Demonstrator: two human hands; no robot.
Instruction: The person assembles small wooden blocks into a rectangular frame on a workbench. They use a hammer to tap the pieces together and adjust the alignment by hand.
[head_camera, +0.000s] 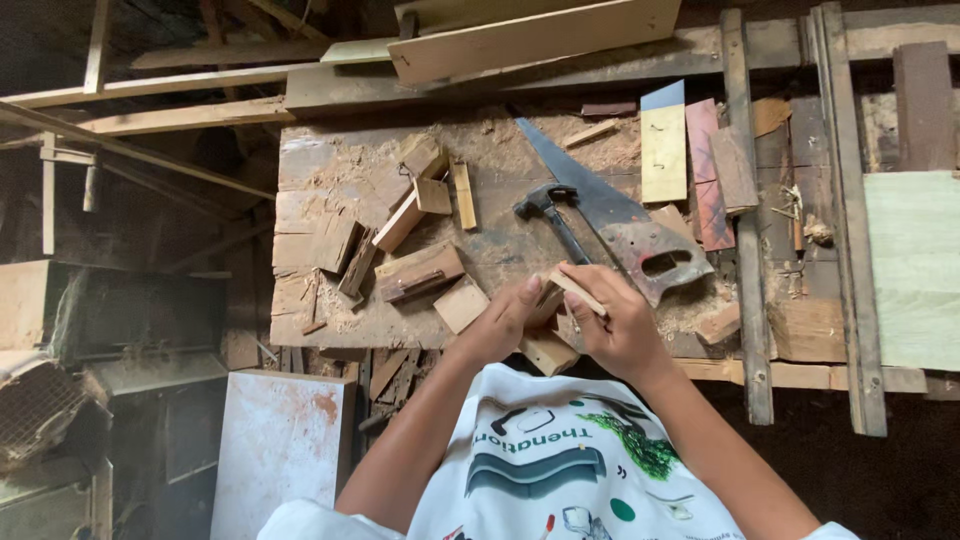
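My left hand (507, 322) and my right hand (618, 322) meet at the near edge of a dusty wooden workbench (330, 165). Between them they grip a small pale wooden piece (574, 290), a thin strip held at an angle; my right fingers pinch its upper end and my left thumb presses its lower end. Just under my hands lies a light wooden block (548, 352). A claw hammer (548, 212) and a handsaw (620, 225) lie on the bench right behind my hands.
Several wood offcuts (420, 270) and sawdust cover the bench's left half. A yellow-green plank (663, 150) and reddish boards (708, 175) lie at the back right. Long planks (530, 40) cross the far side. A white panel (280, 440) leans below the bench.
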